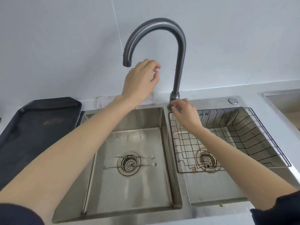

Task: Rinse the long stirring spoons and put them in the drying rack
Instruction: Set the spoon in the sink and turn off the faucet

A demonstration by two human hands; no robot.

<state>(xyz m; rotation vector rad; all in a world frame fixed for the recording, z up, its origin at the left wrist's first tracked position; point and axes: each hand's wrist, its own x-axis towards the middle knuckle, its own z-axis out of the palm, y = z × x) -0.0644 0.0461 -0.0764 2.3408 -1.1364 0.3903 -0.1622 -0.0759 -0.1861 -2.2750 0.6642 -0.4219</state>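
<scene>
Two long thin metal stirring spoons [129,157] [129,166] lie side by side across the drain of the left sink basin [146,184]. A thin stream of water falls from the grey gooseneck faucet [178,46] into that basin. My left hand [141,80] hovers open in the air just right of the spout, touching nothing. My right hand [185,112] is at the faucet's base, fingertips against the handle area; what it grips is hidden. The wire drying rack [243,137] sits in the right basin with nothing in it.
A dark tray [32,127] lies on the counter to the left. A folded cloth [105,101] rests behind the left basin. A round button [233,101] sits on the sink rim at the back right. Another basin's corner [284,101] shows at the far right.
</scene>
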